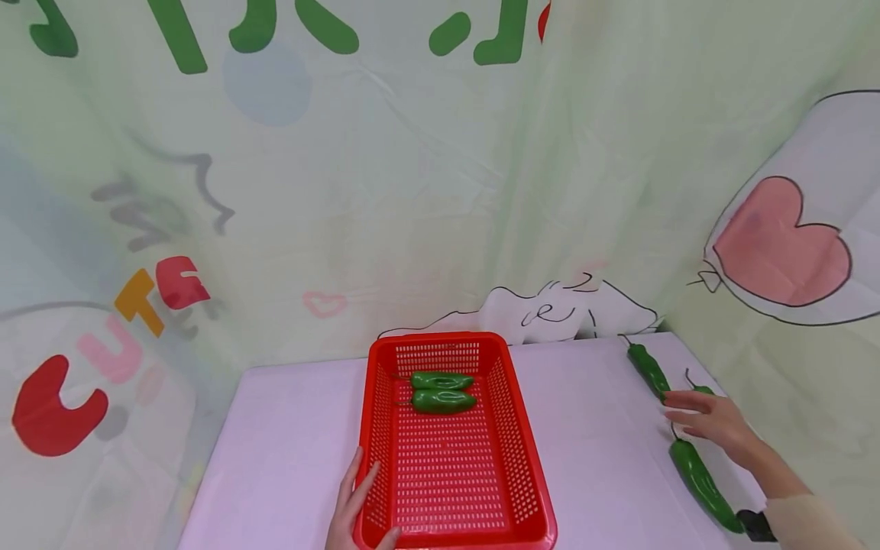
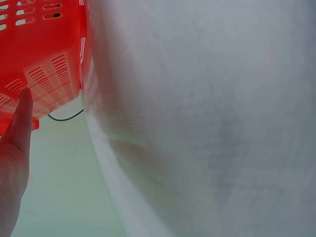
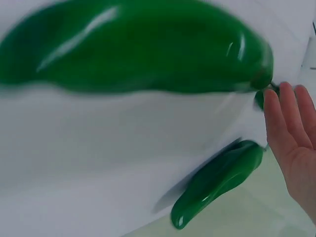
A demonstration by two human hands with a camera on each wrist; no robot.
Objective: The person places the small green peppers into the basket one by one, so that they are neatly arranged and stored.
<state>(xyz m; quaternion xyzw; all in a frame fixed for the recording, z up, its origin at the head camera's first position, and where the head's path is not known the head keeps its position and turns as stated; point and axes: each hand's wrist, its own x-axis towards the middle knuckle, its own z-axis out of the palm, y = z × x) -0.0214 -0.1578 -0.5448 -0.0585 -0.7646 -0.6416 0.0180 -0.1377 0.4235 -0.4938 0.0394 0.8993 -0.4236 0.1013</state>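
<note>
Seeing two green peppers (image 1: 444, 402) side by side toward the far end of the red basket (image 1: 516, 428) in head view, plus far pepper (image 1: 648, 368), middle pepper (image 1: 703, 389) and near pepper (image 1: 704, 485) on the pale table (image 1: 289, 458) at right. Can make out only the stem end of the middle one there, behind the right hand (image 1: 718, 424); get it whole in right wrist view. Reading right fingers as extended, slightly apart, gripping nothing; can't tell about contact with far pepper. Reading left hand (image 1: 349, 519) as spread over basket's left rim, fingers mostly straight, not clenched. Getting long wall slots only from left wrist view. Noting smooth, shiny, tapered peppers, thin stems; perforated plastic basket; creased cloth backdrop (image 1: 412, 191), printed heart (image 1: 777, 252).
</note>
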